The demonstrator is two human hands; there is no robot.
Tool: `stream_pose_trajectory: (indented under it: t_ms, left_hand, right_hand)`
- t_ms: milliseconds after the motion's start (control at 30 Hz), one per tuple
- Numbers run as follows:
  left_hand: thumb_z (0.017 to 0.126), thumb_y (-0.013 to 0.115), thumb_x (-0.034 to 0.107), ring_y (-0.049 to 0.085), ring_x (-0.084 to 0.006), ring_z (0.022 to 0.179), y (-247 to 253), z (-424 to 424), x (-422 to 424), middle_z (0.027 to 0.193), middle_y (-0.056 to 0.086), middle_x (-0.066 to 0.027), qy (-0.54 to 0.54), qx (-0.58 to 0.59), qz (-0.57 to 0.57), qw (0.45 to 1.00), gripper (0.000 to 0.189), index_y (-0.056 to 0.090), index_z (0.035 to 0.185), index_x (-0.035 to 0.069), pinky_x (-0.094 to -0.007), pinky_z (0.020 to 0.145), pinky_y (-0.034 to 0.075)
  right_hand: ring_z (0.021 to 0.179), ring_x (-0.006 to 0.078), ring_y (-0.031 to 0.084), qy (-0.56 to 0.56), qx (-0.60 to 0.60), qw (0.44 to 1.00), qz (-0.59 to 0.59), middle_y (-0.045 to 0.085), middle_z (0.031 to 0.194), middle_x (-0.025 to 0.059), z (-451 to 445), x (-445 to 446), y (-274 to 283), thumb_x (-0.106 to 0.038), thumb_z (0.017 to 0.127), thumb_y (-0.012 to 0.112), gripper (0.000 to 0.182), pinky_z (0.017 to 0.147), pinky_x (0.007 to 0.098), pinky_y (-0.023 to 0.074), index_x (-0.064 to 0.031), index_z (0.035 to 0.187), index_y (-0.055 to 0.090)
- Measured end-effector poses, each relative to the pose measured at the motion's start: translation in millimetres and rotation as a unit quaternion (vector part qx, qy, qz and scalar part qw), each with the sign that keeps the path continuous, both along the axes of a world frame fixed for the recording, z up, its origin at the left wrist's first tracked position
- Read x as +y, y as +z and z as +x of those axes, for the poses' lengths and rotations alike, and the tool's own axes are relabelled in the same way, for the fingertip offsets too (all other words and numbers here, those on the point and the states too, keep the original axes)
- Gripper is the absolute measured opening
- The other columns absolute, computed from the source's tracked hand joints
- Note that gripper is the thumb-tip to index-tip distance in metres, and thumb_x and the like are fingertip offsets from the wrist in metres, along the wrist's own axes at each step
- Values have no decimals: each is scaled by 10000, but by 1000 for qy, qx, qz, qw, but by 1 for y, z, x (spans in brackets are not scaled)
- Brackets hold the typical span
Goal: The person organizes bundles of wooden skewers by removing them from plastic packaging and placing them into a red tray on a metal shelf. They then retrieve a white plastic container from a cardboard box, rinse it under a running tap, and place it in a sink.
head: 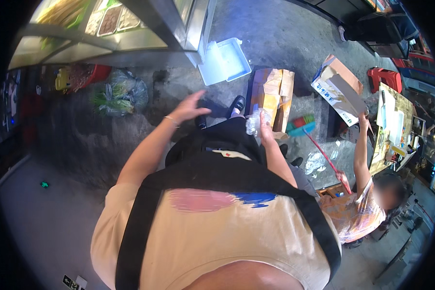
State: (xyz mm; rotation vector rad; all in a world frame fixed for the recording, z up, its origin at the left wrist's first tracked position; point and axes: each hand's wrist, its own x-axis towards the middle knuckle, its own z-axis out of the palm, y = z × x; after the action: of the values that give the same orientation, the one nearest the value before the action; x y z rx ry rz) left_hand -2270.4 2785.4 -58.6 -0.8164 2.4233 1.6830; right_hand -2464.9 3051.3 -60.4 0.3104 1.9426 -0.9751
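My right hand [264,128] is closed around a crumpled piece of clear plastic [253,122], held in front of my black apron [210,174]. To the left, my left hand [190,107] reaches forward over the floor with thumb and fingers apart and nothing in it. Just past the right hand, a brown cardboard box [278,92] lies on the concrete floor with its flaps loose. Farther forward is a white plastic tub [241,59], with a flat pale piece like a lid overlapping its left side.
At right, a co-worker [362,217] holds up a printed cardboard box [339,92] and grips a broom [320,148]. Plastic scraps [314,163] litter the floor there. A bag of greens [125,92] lies left. A metal-framed food cabinet [159,21] stands ahead; a cluttered table [378,145] is far right.
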Motion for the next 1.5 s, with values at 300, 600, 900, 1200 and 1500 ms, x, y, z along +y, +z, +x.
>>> stream_pose_trajectory:
  t_ms: [300,600,900,1200,1500]
  left_hand:
    - [671,707,290,539,-320,958,-21,-191,49,1013,547,-189,-101,-34,17,994,439,546,1021,80,-382,807,431]
    - [718,637,214,594,-375,890,-147,-215,-40,938,608,-236,203,-349,-86,911,574,437,1237,76,-409,791,469]
    - [702,632,213,263,-409,1266,-340,-270,-109,1391,154,-279,140,-246,-121,952,678,367,1318,111,-390,1012,314]
    - [664,637,276,311,-367,1254,-513,-300,-225,1384,220,-258,132,-321,-87,934,641,473,1214,-10,-372,1007,313]
    - [765,608,201,564,-231,961,-528,-286,-205,1079,573,-139,469,-132,181,854,476,494,1152,-51,-335,834,444]
  right_hand:
    - [1096,245,499,-101,-430,843,-308,532,1171,107,-82,-82,-23,-721,782,312,769,903,404,403,-101,1210,464]
    - [851,137,571,167,-305,935,-68,595,1030,75,-206,-80,-142,-364,889,503,421,736,261,470,-84,1202,481]
    - [667,81,558,258,-134,956,-25,601,854,22,-265,-137,-316,-289,876,535,316,539,198,453,-86,1117,561]
    - [889,269,621,441,113,890,-21,641,950,151,-297,-239,-478,-362,784,586,437,801,356,475,-57,1098,586]
    - [864,346,600,387,18,918,-86,599,980,237,-171,-321,-589,-335,772,627,690,757,371,476,5,1302,344]
